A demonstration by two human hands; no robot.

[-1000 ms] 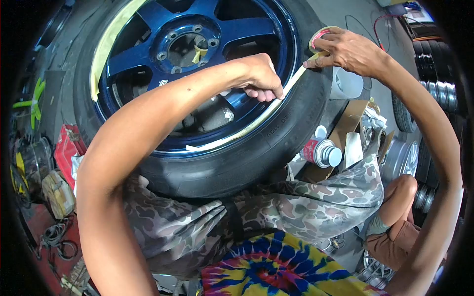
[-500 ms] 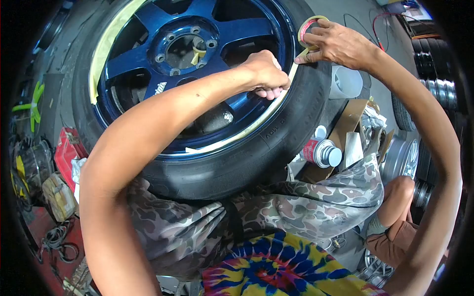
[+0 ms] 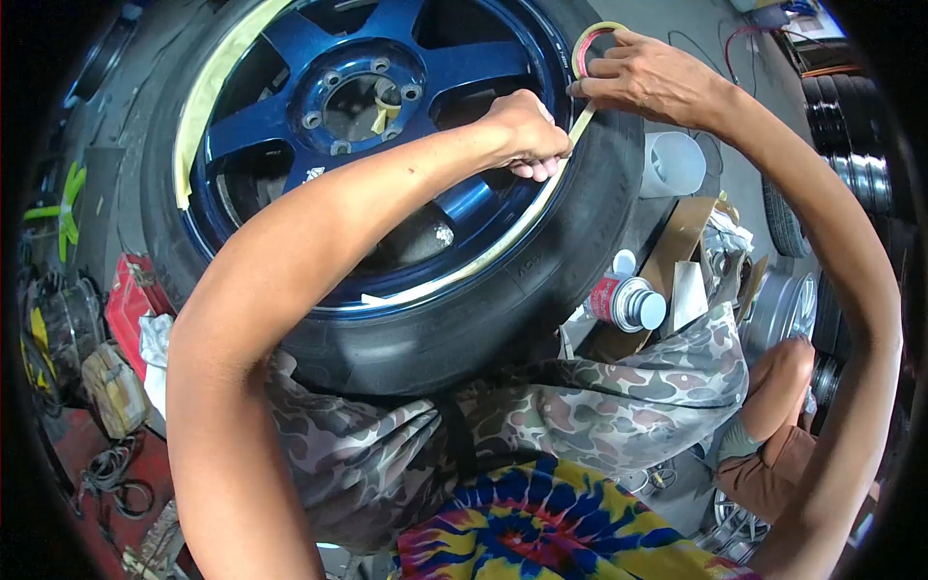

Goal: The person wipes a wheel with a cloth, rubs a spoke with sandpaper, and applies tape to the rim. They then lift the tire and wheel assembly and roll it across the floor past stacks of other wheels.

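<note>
Tyre (image 3: 406, 358); blue wheel (image 3: 474, 63), within; left hand (image 3: 530, 135), fingers folded against the wheel's edge; right hand (image 3: 643, 79), gripping the roll (image 3: 578, 56); tape (image 3: 582, 125), along the edge and between hands, laying seemingly underway, next calling for taut feed.

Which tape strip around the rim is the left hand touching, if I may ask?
The narrow lower-right strip, leading to the roll in the right hand; the broad upper-left strip lies apart from both hands.
</note>
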